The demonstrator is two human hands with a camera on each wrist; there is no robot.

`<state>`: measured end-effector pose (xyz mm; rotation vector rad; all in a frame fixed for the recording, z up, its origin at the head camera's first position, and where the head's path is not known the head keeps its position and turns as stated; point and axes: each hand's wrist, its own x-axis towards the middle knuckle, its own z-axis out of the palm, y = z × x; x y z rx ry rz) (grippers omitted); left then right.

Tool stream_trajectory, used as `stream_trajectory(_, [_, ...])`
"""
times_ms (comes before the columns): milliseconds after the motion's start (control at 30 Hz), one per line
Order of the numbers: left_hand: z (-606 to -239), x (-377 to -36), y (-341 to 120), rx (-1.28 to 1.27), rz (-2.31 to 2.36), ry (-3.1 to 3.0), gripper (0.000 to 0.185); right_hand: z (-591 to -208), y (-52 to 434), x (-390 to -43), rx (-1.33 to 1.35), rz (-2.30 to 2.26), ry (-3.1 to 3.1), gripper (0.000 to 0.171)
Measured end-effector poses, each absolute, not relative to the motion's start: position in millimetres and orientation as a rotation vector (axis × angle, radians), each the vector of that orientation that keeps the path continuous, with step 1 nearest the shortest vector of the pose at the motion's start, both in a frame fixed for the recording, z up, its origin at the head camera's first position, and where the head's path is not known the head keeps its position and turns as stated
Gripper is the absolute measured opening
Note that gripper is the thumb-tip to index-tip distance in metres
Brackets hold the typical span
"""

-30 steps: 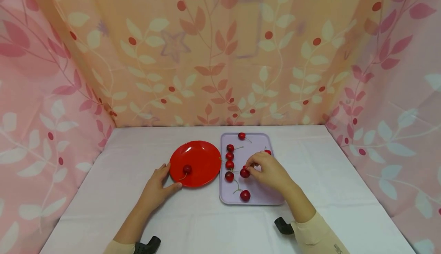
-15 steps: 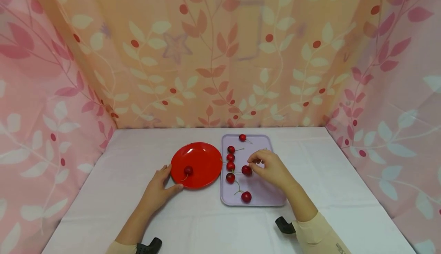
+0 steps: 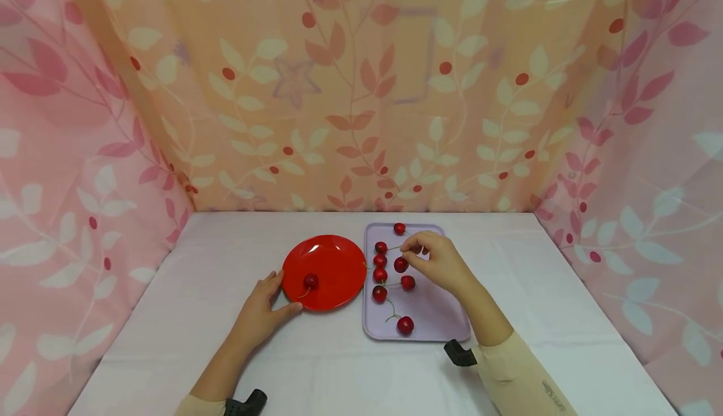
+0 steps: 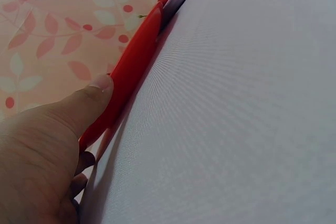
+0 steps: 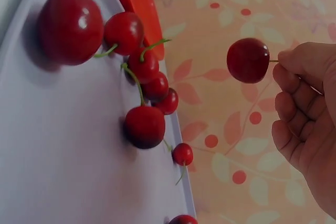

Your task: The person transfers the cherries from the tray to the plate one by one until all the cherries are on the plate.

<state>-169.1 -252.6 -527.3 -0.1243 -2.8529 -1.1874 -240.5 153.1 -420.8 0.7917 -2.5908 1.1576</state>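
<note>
In the head view my right hand [image 3: 432, 259] is over the lavender tray [image 3: 440, 328]. Its thumb and index finger pinch the stem of a dark red cherry [image 5: 248, 60], which is held up off the tray in the right wrist view. Below it, several cherries lie on the tray: a column along the left side, another cherry [image 3: 408, 283] beside them and a larger-looking cherry [image 3: 405, 325] near the front. My left hand [image 3: 261, 306] holds the edge of the red plate [image 3: 339, 265], thumb on the rim [image 4: 126, 72], fingers behind it. One cherry [image 3: 310, 280] with its stem lies on the plate.
Plate and tray stand side by side on a white tablecloth [image 3: 316, 366], their edges nearly meeting. A cherry [image 3: 399, 229] sits at the tray's far end; another [image 5: 184, 220] shows at the bottom of the right wrist view. Floral curtains [image 3: 350, 90] enclose the back and sides.
My right hand has risen away from the cherries on the tray with one cherry by its stem, which now shows apart from the one below it. The left hand stays at the plate.
</note>
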Motion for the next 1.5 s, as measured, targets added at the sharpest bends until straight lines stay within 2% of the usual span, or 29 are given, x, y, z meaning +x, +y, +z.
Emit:
stream_trajectory(467, [-526.3, -172.7, -251.0, -0.121, -1.176, -2.866, 0.101, -400.0, 103.3, -253.6, 0.831, 1.295, -2.576, 0.008])
stream_trajectory(900, [-515.8, -167.5, -254.0, -0.130, -1.139, -2.861, 0.099, -407.9, 44.6, -259.7, 0.948, 1.446, -2.579, 0.006])
stream_trajectory(1500, [-512.6, -169.4, -252.2, -0.137, -1.149, -2.881, 0.100, -428.3, 0.5, -272.5, 1.013, 1.405, -2.737, 0.009])
